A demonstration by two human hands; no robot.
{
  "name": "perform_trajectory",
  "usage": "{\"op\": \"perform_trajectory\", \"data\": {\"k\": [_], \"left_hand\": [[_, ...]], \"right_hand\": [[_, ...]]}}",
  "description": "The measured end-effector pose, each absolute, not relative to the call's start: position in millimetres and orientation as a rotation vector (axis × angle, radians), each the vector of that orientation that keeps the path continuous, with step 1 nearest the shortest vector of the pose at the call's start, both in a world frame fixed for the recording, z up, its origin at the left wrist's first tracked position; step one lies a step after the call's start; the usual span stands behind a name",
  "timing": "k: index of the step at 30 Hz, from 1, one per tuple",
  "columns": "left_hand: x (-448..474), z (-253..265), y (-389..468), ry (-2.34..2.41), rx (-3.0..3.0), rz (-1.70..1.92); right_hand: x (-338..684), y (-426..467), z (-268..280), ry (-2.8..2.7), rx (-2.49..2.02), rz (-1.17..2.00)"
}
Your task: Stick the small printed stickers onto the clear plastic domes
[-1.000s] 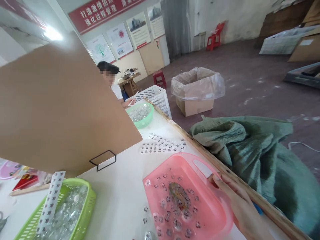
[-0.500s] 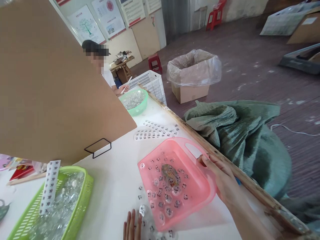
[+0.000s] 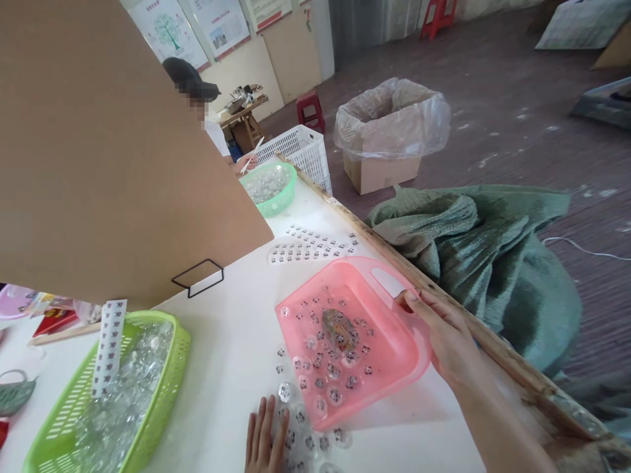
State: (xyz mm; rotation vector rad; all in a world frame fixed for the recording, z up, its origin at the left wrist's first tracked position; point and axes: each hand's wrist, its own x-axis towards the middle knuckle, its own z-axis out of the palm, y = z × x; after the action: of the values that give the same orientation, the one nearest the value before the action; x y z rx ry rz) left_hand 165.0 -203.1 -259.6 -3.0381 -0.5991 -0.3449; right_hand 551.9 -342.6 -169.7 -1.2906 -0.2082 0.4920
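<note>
My right hand [image 3: 438, 328] grips the handle side of a pink plastic dustpan-like scoop [image 3: 389, 322], its open edge resting on the white table. Small clear round pieces with black-and-white panda prints [image 3: 335, 395] lie scattered inside it, around a greenish-brown patch [image 3: 340, 330] on its floor. More panda-printed pieces [image 3: 300, 415] sit on the table along the scoop's open edge. Beside these pieces, my left hand [image 3: 267, 433] lies with fingers stretched out, palm down; its wrist is out of view.
A green basket [image 3: 180, 358] of clear pieces holds a printed sticker strip [image 3: 108, 348]. Sticker sheets [image 3: 315, 249] lie beyond the scoop. A large brown board [image 3: 123, 164] blocks the left. Another person [image 3: 214, 135] sits behind a mint basket [image 3: 276, 203]. Green sacking [image 3: 503, 276] lies right of the wooden edge.
The view has shifted slightly, so the scene sits a little higher and further right. More of my left hand shows beside the loose pieces. My right hand keeps its hold on the scoop.
</note>
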Motion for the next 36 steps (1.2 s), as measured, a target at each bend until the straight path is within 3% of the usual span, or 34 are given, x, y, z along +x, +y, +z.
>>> {"op": "perform_trajectory", "data": {"k": [15,25,32,36], "left_hand": [[226,-228,-188,-1.059,-3.274,-0.447],[289,-223,-198,-0.844,-3.535,-0.681],[313,-205,-189,-0.416,-3.679,-0.549],[298,-211,-128,-0.925,-3.322,-0.854]], "right_hand": [[550,-345,-161,-0.22,-1.263,0.559],[546,-340,-161,-0.18,-1.266,0.573],[546,-341,-164,-0.158,-1.241,0.581],[546,-342,-165,-0.147,-1.248,0.585]]}}
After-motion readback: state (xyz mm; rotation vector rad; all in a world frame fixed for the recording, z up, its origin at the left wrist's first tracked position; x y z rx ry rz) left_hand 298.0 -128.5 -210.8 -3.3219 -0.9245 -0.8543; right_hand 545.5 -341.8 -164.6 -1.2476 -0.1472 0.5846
